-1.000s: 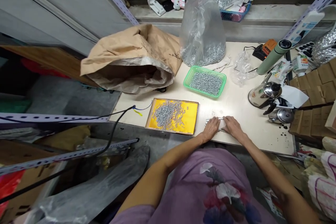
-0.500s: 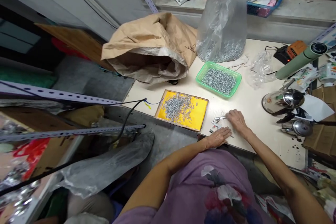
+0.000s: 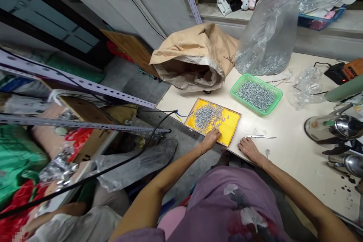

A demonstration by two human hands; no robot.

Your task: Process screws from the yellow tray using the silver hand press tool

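Observation:
My left hand point(image 3: 211, 138) rests on the near edge of a yellow tray point(image 3: 232, 126) that holds a heap of small metal pins point(image 3: 208, 115); its fingers are curled over the rim. My right hand point(image 3: 248, 146) lies flat at the table's front edge with its fingers stretched out, holding nothing. Just beyond its fingertips a thin metal strip point(image 3: 259, 136) lies on the pale tabletop point(image 3: 286, 147). Further back stands a green basket point(image 3: 256, 94) full of the same pins.
A brown paper sack point(image 3: 195, 55) lies open at the back left, beside a tall clear bag of pins point(image 3: 266, 41). Steel kettles point(image 3: 333, 128) stand at the right. A black cable point(image 3: 147, 132) and perforated rails point(image 3: 85, 85) cross the left side. Another person's arm point(image 3: 53, 219) shows at lower left.
My left hand has moved left from the small metal parts onto the yellow tray's edge. My right hand has drawn back to the table's front edge. My view has swung to the left.

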